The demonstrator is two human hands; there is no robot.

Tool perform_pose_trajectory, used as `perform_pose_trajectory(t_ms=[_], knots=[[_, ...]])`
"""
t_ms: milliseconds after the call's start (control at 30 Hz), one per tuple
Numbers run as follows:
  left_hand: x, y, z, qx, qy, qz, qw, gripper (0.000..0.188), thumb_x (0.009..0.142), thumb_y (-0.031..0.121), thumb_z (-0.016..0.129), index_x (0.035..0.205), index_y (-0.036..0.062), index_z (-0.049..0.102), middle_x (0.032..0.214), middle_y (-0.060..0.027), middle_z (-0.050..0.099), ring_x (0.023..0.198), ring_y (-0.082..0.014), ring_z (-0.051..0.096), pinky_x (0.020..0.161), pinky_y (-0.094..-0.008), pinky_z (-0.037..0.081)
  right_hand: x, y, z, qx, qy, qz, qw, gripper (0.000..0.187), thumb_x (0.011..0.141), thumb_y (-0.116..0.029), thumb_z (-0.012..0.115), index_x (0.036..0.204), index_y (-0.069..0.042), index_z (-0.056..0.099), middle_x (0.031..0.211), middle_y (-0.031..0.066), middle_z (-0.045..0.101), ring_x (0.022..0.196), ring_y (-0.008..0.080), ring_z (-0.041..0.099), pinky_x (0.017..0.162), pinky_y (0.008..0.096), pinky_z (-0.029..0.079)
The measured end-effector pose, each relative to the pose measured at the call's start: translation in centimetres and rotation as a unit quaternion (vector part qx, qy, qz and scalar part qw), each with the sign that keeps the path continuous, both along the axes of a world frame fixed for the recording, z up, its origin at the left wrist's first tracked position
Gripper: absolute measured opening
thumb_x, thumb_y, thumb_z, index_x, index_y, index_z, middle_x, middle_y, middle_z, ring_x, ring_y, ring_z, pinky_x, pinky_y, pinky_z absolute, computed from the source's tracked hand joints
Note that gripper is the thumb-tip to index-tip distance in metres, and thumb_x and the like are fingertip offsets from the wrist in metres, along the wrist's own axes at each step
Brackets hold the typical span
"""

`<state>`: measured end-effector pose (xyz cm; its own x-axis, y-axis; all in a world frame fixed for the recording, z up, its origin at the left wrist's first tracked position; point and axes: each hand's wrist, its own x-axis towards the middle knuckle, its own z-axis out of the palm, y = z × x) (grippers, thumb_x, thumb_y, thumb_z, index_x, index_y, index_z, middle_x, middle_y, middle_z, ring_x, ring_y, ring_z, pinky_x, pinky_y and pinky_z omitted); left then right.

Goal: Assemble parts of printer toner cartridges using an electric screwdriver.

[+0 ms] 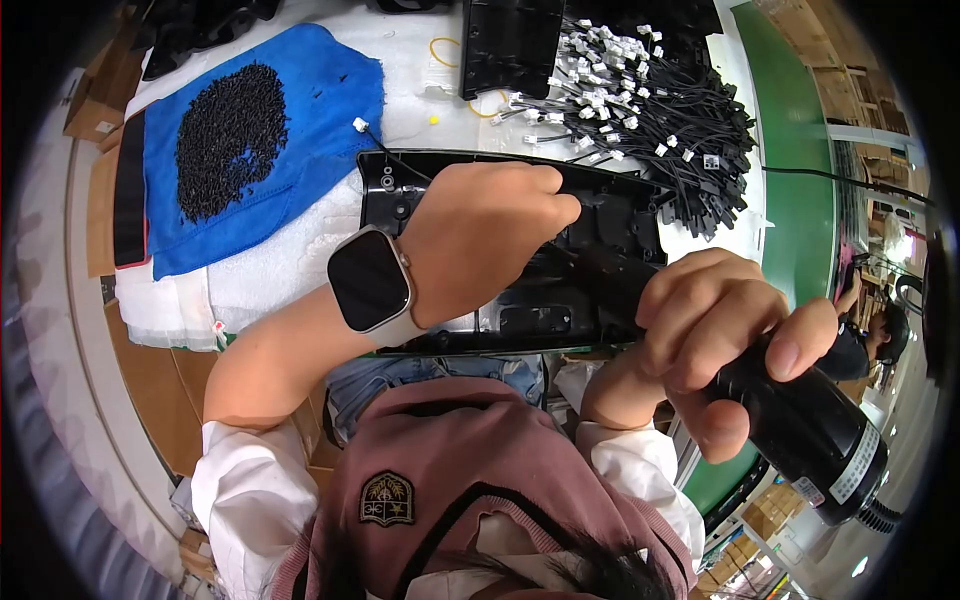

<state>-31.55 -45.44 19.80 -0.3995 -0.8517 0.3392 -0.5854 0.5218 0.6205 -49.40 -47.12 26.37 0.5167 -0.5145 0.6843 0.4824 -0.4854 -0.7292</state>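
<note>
A black electric screwdriver (800, 420) is gripped in my right hand (720, 320), tilted, its tip end pointing left toward my left hand. Beneath both hands lies a black plastic housing (535, 320), its ribbed inside facing up. My left hand (490, 220) is closed over the middle of this housing, back of the hand up; its fingertips and whatever they pinch are hidden. From the housing's upper left a thin black cable runs out to a small white connector (361, 125), which rests by the blue cloth (335, 80). Where the screwdriver's tip meets the housing cannot be made out.
Many small black screws (230, 140) are heaped on the blue cloth at left. A pile of black cables (700, 130) with white connectors lies at the back right. Another black plastic part (512, 45) and yellow rubber bands (445, 50) are at the back. Someone else (880, 335) appears far right.
</note>
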Motion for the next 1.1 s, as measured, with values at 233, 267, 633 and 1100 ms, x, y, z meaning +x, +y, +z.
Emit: perform_pose_trajectory(t_ms=[233,267,633,1100], knots=[[0.1,0.1,0.0,0.005,-0.004,0.002,1.0,0.005,0.076,0.01,0.059,0.076,0.0063,0.056,0.073,-0.0082,0.05,0.07,-0.0293,0.056,0.057,-0.0396,0.045,-0.1,-0.1,0.0,-0.016,0.008,0.003,1.0,0.047,0.08,-0.029,0.073,0.109,-0.015,0.039,0.061,-0.0035,0.057,0.043,0.0098,0.053,0.041,0.024,0.043],[0.0,0.1,0.0,0.004,0.001,0.004,1.0,0.004,0.076,0.01,0.059,0.076,0.0062,0.056,0.073,-0.0083,0.05,0.07,-0.0294,0.056,0.057,-0.0396,0.044,0.0,-0.1,0.1,-0.015,0.008,0.003,1.0,0.047,0.08,-0.03,0.073,0.109,-0.015,0.04,0.061,-0.0035,0.057,0.043,0.0099,0.053,0.041,0.0241,0.043],[0.0,0.1,0.3,0.015,-0.008,0.002,1.0,0.003,0.076,0.008,0.058,0.076,0.0056,0.056,0.072,-0.0089,0.05,0.07,-0.0297,0.056,0.057,-0.0397,0.044,0.1,-0.1,0.0,-0.007,0.007,0.007,1.0,0.047,0.081,-0.03,0.073,0.111,-0.015,0.04,0.06,-0.0033,0.056,0.043,0.0095,0.052,0.04,0.0236,0.042],[-0.2,0.2,0.0,0.0,-0.006,0.003,1.0,0.004,0.073,0.006,0.057,0.076,0.005,0.057,0.072,-0.0087,0.05,0.072,-0.0288,0.056,0.058,-0.0395,0.045,1.0,0.2,0.0,0.006,0.051,0.004,0.999,0.04,0.082,-0.022,0.071,0.104,-0.014,0.039,0.063,-0.0016,0.054,0.043,0.0126,0.051,0.04,0.0272,0.042]])
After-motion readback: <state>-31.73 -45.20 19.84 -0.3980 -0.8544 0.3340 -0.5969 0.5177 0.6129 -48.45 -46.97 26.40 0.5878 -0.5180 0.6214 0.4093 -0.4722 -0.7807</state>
